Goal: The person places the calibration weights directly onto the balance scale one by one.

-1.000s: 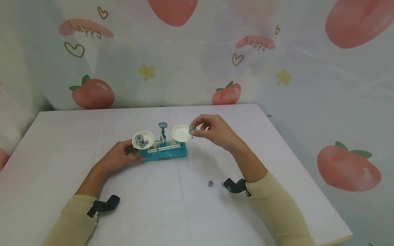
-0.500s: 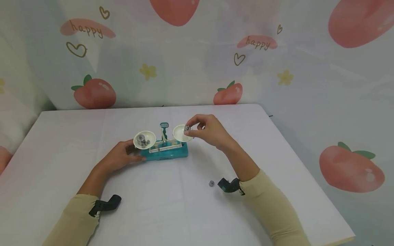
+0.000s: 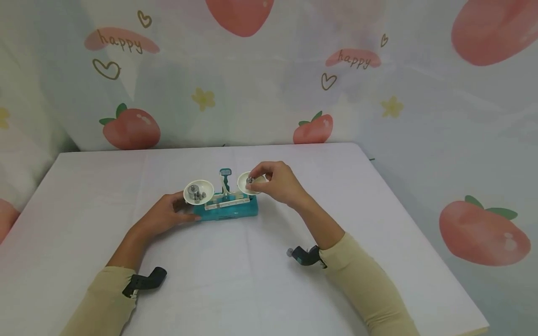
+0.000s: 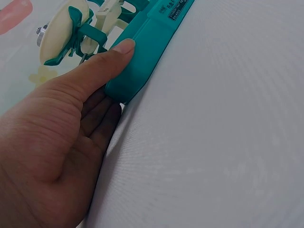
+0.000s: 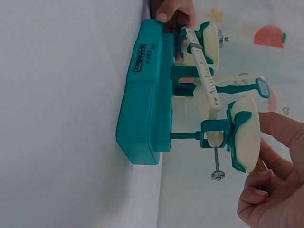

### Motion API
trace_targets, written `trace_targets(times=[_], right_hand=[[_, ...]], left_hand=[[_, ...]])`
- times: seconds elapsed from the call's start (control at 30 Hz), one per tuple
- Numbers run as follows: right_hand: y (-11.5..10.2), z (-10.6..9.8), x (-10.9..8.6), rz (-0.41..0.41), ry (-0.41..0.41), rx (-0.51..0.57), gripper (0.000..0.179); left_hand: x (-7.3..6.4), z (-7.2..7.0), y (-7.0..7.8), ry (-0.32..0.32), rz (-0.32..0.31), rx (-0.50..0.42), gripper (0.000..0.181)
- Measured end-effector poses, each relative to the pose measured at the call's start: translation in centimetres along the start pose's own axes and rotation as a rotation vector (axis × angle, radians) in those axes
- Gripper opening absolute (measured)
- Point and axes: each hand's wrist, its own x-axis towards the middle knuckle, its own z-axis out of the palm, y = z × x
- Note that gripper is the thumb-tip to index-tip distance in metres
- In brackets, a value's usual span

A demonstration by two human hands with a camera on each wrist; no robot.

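Observation:
A teal balance scale (image 3: 229,213) with two cream pans stands on the white table. At its left end my left hand (image 3: 165,215) grips the base, with the thumb (image 4: 102,66) on the front face and the fingers behind the end. Several metal weights (image 3: 194,191), one larger than the others, sit in the left pan (image 3: 209,187). Over the right pan (image 3: 242,187), my right hand (image 3: 280,185) pinches a small metal weight (image 3: 250,180) between thumb and fingers. From the right wrist side, the pan's rim (image 5: 251,123) hides that weight.
A small grey weight (image 3: 289,252) lies on the table (image 3: 218,280), close beside the black wrist camera (image 3: 306,256) on my right sleeve. A screw with a metal nut (image 5: 217,175) juts from the beam's end. Behind the table hangs a printed cloth (image 3: 252,93).
My right hand has moved left with the pinched weight, from the right pan's edge to over its middle. The left hand keeps its grip on the base.

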Motion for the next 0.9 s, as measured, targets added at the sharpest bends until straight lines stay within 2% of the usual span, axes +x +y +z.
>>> trace_targets(times=[0.9], right_hand=[[-0.21, 0.51, 0.17, 0.005, 0.005, -0.029, 0.019]], left_hand=[[0.02, -0.08, 0.12, 0.000, 0.002, -0.006, 0.075]])
